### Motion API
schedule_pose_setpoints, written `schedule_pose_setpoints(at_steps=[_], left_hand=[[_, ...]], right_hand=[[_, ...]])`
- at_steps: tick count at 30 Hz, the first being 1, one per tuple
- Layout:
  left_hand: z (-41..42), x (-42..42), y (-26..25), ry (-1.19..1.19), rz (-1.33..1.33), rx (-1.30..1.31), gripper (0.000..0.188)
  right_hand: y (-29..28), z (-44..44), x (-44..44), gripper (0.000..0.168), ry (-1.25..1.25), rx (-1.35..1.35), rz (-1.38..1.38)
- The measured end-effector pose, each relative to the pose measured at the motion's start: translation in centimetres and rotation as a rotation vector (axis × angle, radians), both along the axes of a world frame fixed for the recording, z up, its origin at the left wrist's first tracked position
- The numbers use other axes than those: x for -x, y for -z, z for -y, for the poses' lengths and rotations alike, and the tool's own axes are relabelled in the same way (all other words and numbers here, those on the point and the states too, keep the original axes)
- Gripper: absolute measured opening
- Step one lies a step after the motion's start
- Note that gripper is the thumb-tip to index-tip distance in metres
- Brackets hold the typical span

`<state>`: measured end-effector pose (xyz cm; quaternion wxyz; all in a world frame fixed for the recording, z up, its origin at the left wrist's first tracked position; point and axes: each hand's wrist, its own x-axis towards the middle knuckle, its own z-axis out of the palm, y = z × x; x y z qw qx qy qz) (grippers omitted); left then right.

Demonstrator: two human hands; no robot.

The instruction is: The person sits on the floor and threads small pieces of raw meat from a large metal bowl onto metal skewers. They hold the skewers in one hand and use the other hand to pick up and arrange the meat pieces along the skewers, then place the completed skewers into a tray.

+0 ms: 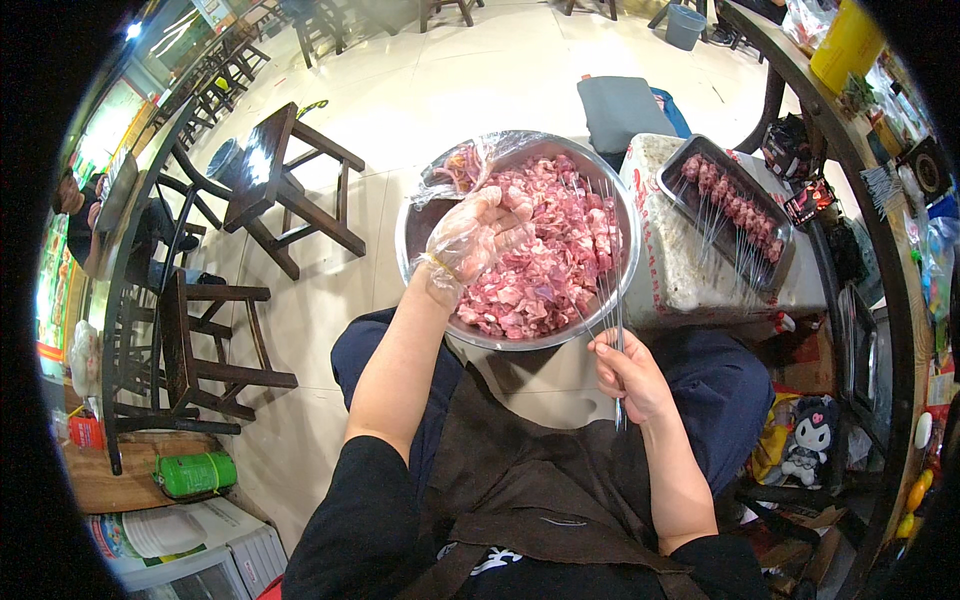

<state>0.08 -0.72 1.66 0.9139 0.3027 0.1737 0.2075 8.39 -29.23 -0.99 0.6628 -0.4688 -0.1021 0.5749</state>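
A large steel bowl (632, 259) full of raw meat pieces (517, 285) stands before me, between my knees. My left hand (472, 232), in a clear plastic glove banded at the wrist, is over the meat with its fingers curled. Whether a piece lies within those fingers is hard to tell. At the bowl's near right rim, my right hand (628, 371) is bare and grips several thin metal skewers (619, 337). Meat is threaded on the far ends of some of them, inside the bowl. One skewer (583, 319) leans away from the bunch, towards the left.
To the right, a black tray (679, 191) of threaded skewers rests on a white foam box (652, 277). Clear plastic film (495, 150) covers onion strips (457, 171) at the bowl's far left. Wooden stools (259, 176) stand left; a person (82, 206) sits beyond.
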Motion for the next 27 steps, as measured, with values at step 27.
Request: schedule_pose_setpoints(at_steps=[27], left_hand=[[0.9, -0.9, 2.0, -0.003, -0.038, -0.155, 0.014]], right_hand=[[0.5, -0.7, 0.6, 0.006, 0.062, 0.051, 0.080]])
